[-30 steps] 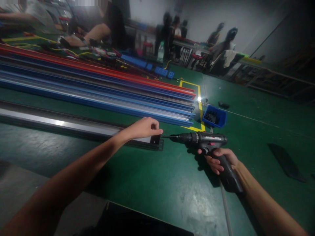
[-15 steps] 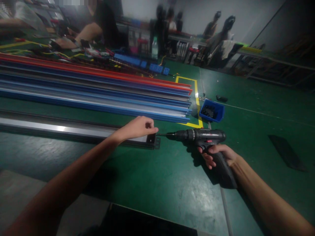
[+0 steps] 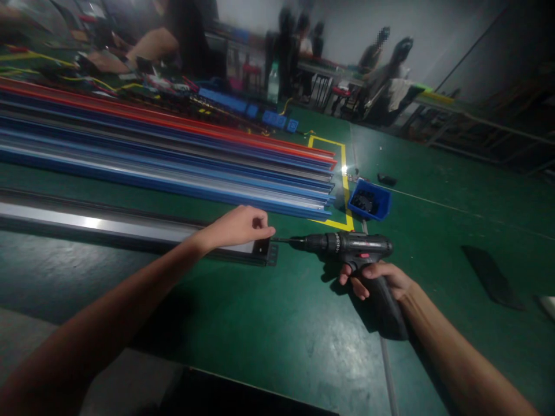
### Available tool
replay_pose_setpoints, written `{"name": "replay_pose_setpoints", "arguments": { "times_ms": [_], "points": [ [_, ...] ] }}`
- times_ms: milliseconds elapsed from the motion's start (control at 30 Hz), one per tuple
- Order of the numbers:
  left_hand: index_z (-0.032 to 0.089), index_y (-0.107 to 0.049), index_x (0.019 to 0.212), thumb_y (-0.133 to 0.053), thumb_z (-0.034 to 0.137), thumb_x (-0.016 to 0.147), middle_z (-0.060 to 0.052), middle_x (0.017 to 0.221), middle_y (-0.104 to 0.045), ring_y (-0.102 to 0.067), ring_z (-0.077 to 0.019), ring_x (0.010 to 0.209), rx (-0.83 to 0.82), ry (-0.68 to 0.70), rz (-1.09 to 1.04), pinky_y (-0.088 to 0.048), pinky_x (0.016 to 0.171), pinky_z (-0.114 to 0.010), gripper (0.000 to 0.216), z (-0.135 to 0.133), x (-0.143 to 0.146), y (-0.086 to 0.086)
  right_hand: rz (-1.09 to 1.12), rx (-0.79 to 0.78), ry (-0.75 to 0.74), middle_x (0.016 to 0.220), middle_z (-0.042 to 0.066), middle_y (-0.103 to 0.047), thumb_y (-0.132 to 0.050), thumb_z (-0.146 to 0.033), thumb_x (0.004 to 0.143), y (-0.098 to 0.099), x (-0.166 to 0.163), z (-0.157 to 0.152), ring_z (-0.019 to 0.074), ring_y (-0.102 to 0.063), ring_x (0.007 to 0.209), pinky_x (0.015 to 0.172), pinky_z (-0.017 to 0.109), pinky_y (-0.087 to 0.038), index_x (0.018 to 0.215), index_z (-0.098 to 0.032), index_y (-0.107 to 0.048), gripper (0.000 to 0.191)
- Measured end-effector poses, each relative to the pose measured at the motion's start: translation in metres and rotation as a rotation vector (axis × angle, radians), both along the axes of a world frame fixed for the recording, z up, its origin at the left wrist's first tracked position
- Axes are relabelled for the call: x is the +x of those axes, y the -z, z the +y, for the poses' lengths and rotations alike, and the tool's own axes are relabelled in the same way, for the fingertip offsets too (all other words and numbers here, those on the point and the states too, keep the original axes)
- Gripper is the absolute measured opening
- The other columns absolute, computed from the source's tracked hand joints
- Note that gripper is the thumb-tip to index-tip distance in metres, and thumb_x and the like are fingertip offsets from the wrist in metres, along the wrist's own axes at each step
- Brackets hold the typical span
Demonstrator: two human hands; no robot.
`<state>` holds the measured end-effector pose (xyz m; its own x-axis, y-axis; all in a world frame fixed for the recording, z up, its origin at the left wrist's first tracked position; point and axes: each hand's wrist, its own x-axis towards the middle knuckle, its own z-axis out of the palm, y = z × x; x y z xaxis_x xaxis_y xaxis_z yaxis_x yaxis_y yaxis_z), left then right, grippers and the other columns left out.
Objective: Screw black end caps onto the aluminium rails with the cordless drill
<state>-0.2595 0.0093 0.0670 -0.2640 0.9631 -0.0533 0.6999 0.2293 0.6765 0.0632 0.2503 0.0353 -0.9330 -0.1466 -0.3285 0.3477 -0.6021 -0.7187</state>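
The right hand (image 3: 390,278) is gripping the drill (image 3: 353,245); the left hand (image 3: 236,225) is curling over the rail (image 3: 108,224), its pinch unclear.

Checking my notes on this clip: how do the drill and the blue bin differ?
The drill is mostly black; the bin is blue. The drill is gripped in the right hand, while the bin sits on the table, untouched. Both appear right of the left hand.
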Motion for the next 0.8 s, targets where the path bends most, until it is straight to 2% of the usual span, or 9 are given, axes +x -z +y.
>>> {"name": "replay_pose_setpoints", "arguments": {
  "times_ms": [267,433,800],
  "points": [
    [0.020,-0.068,0.073,-0.063,0.051,0.087,0.000,0.072,-0.070,-0.060,-0.0139,0.066,-0.032,-0.036,-0.018,-0.037,0.060,-0.025,0.035,0.001,0.000,0.003,-0.028,-0.012,-0.025,0.096,0.013,-0.074,-0.067,-0.022,0.085,0.005,0.001,0.003,0.0055,-0.050,0.049,0.054,0.021,-0.052,0.109,-0.009,-0.074,0.028],
    [0.020,-0.068,0.073,-0.063,0.053,0.087,0.000,0.073,-0.070,-0.060,-0.0140,0.067,-0.011,-0.035,-0.012,-0.037,0.060,-0.025,0.036,0.001,-0.003,0.009,0.003,-0.010,-0.027,0.093,0.013,-0.073,-0.066,-0.021,0.086,0.009,0.001,0.005,0.0058,-0.051,0.048,0.054,0.021,-0.052,0.109,-0.007,-0.074,0.028],
    [0.021,-0.067,0.072,-0.062,0.053,0.088,0.000,0.073,-0.069,-0.059,-0.0148,0.068,-0.006,-0.026,0.002,-0.037,0.062,-0.027,0.036,0.000,-0.002,0.009,-0.004,-0.046,-0.021,0.088,0.011,-0.069,-0.065,-0.021,0.088,0.011,0.002,0.005,0.0048,-0.050,0.047,0.054,0.019,-0.054,0.107,-0.005,-0.072,0.025]
  ]
}}
